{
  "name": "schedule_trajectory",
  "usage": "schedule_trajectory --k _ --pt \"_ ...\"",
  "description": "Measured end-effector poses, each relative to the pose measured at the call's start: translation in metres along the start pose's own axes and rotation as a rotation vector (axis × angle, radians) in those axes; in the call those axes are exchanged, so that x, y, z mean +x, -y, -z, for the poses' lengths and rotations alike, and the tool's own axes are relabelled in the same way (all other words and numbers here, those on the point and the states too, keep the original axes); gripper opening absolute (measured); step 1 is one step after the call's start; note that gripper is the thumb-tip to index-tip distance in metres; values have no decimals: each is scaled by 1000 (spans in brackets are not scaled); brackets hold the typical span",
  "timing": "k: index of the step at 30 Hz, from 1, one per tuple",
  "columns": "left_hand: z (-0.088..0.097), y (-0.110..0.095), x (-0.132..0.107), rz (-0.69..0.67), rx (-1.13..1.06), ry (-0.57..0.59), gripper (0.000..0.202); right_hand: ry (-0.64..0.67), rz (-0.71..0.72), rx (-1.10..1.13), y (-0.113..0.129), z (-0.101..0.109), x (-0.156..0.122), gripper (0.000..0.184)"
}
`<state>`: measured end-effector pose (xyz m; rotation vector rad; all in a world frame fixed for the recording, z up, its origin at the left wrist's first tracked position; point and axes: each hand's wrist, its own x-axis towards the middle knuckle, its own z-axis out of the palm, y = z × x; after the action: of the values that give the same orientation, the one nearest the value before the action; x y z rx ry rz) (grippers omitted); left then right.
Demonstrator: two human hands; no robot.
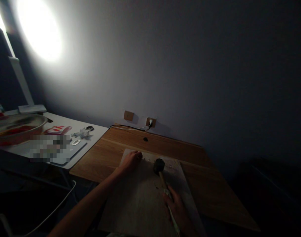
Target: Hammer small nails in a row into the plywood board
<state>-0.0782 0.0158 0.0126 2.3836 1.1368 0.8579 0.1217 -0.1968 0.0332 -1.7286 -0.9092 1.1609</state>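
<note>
A pale board lies on the wooden desk in front of me. My left hand rests near the board's far edge, fingers curled and pinched at something small I cannot make out. My right hand is closed round the wooden handle of a black-headed mallet. The mallet head hovers over or rests on the board, just right of my left hand. A few small pale nails or pins stand in a row along the board's far edge. The room is dim.
A white side table at left carries a bowl, papers and small items. A lamp shines on the wall. Two wall sockets with a white cable sit behind the desk. Dark space lies to the right.
</note>
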Motion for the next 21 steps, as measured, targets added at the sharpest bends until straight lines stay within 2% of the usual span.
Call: schedule_trajectory --k 5,11,16,21 --pt "-6 7 1 34 -87 -12 38 12 73 -10 17 -17 10 69" --pt "-6 6 -2 51 -122 -11 43 142 201 -70 42 -40 34 43" --pt "-7 7 -2 95 -86 -13 43 182 239 -70 45 -57 44 40" --pt "-12 13 -1 107 -74 -25 43 178 231 -66 46 -62 43 38"
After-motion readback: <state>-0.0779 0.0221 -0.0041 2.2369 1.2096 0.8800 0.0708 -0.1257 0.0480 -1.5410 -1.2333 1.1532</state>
